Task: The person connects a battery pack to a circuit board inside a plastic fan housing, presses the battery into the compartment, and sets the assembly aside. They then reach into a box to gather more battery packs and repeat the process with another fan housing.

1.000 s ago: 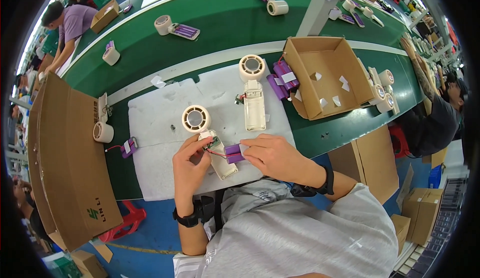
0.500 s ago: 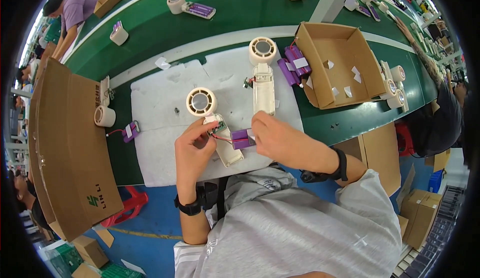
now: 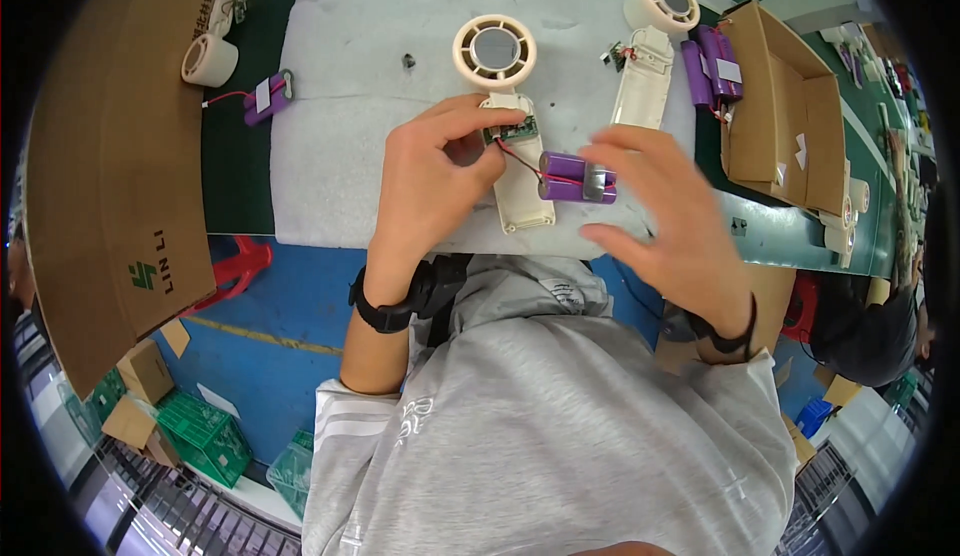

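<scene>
A cream handheld fan point(image 3: 495, 51) lies on the white foam sheet point(image 3: 340, 106), its round head away from me and its handle shell point(image 3: 522, 206) lying open toward me. My left hand point(image 3: 430, 171) pinches a small green circuit board point(image 3: 517, 130) at the top of that shell, thumb and fingers closed on it. Red and dark wires run from the board to a purple two-cell battery pack point(image 3: 562, 178), which lies across the shell's right edge with a silvery patch on it. Beside the pack, my right hand point(image 3: 675, 221) is open, thumb and fingers spread, slightly blurred.
Another opened fan point(image 3: 642, 81) lies at the right of the foam, with purple battery packs point(image 3: 715, 66) beside a shallow cardboard box point(image 3: 800, 106). On the left, a single battery pack point(image 3: 268, 98) and a fan point(image 3: 210, 60) sit near a tall cardboard carton point(image 3: 110, 156).
My right hand has let go of the battery pack and opened to its right. The left hand still pinches the circuit board. The view has tilted down and shifted.
</scene>
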Demonstrator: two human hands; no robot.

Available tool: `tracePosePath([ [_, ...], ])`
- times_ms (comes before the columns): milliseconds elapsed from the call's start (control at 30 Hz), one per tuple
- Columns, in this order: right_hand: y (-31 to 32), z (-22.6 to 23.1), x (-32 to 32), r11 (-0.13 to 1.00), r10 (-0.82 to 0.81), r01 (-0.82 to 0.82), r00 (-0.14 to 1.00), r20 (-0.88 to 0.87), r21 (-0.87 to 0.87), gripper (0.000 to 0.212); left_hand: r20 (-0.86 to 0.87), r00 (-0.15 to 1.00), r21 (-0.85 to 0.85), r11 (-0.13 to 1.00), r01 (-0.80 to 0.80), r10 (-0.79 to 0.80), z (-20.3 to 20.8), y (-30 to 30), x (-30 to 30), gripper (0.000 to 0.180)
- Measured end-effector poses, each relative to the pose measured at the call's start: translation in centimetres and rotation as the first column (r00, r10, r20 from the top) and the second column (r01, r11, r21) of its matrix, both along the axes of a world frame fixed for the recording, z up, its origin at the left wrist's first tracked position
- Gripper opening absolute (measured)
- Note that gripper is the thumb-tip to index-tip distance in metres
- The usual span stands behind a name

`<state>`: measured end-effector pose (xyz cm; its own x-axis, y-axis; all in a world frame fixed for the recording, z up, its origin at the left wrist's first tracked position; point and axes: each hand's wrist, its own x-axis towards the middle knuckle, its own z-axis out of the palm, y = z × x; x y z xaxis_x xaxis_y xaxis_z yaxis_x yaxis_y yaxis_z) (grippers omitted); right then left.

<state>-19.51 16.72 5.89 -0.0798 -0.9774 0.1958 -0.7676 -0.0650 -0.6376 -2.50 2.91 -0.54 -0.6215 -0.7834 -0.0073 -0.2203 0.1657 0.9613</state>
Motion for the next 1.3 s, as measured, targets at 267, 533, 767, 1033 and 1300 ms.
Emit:
tracePosePath([
  [267,-2.4,-0.6,-1.0,0.878,0.051,-0.170,0.963,0.266,0.448,0.055,0.038,0.997,-0.070,0.995,0.069,-0.067,0.8,-0.7,0.1,0.035],
  [533,-1.5,-1.2,-1.5,0.808,-0.274,-0.456,0.270,0.923,0.373,0.073,0.037,0.991,-0.160,0.978,0.132,-0.128,0.5,-1.4,0.6,0.037],
  [767,-1.7,-0.9,-2.0,0.789,-0.301,-0.491,0.215,0.929,0.369,0.083,0.010,0.993,-0.328,0.937,0.118,-0.121,-0.4,-1.3,0.6,0.037],
  [1033,-2.3,-1.7,-1.7,0.856,-0.104,-0.356,0.592,0.799,0.375,0.087,0.018,0.995,-0.444,0.891,0.093,-0.095,-0.5,-1.1,0.4,0.034],
  [1300,-2.6,-1.7,-0.5,0.913,0.124,-0.296,0.856,0.502,0.279,0.074,0.040,0.993,-0.454,0.883,0.119,-0.113,-0.4,-1.3,0.5,0.031],
])
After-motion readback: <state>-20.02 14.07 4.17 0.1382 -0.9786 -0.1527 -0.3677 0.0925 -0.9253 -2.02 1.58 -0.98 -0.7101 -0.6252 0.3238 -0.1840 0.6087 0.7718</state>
